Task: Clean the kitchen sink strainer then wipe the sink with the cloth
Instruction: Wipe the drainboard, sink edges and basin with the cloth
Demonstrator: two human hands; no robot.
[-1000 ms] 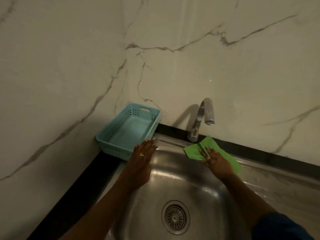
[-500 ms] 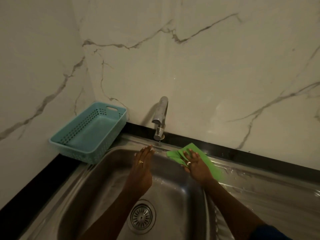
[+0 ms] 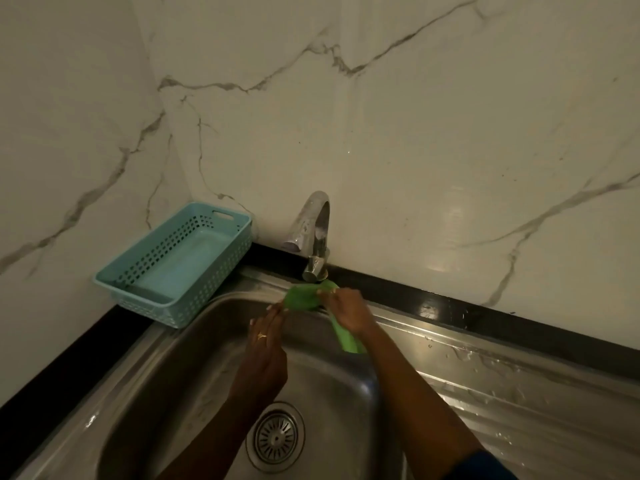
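Observation:
The green cloth (image 3: 303, 298) is bunched at the back rim of the steel sink (image 3: 180, 368), just below the tap. My right hand (image 3: 348, 310) grips it, and a strip of cloth hangs down under that wrist. My left hand (image 3: 265, 344), with a ring on one finger, reaches up from the basin; its fingertips touch the cloth's left end, and whether they pinch it is unclear. The round strainer (image 3: 275, 438) sits in the drain at the basin's bottom, partly behind my left forearm.
A chrome tap (image 3: 313, 237) stands at the back rim. An empty turquoise perforated basket (image 3: 176, 261) rests on the black counter at the back left corner. Marble walls close the back and left. The wet steel drainboard (image 3: 502, 386) stretches to the right.
The cloth went from lying spread on the rim to being gathered up in my right hand. My left hand moved up to its left end. The view shifted a little.

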